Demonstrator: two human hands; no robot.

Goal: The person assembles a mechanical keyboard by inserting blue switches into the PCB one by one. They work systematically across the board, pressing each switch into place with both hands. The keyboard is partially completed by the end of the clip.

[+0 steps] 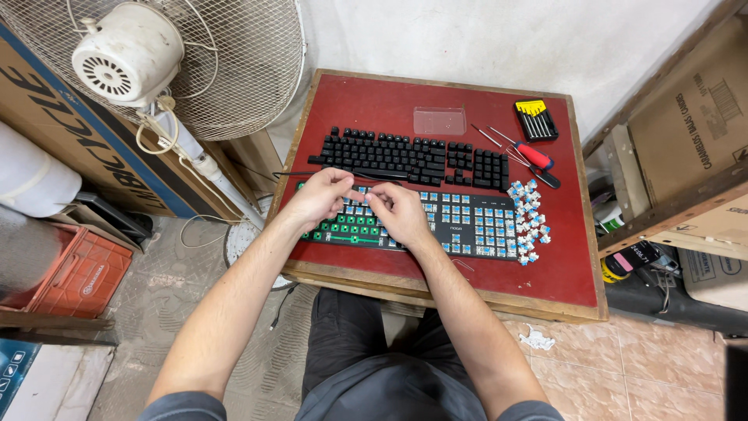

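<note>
A white pedestal fan (128, 54) is standing far left, beside the red-topped bench (374, 97) w/ its wooden rim. Left hand (318, 199) is hovering over the stripped keyboard base (467, 226), above the green switches (347, 226) at its left end, thumb & forefinger pressing together on a small pale piece (358, 195); can't tell exactly what it is, prob. a switch. Right hand (399, 212) is sitting just beside it, fingertips meeting the left's on that same piece, both grips pinching it. The base is lying at the bench's front edge, blue switches (467, 214) filling its mid & right sections. Behind it, a black set of keycaps (409, 156) is lying in keyboard layout, a clear plastic tray (439, 121) beyond. Loose blue switches (528, 222) are piling up at the base's right end. Red-handled screwdriver (534, 154) & a yellow case of small drivers (536, 118) are resting far right at the back.
</note>
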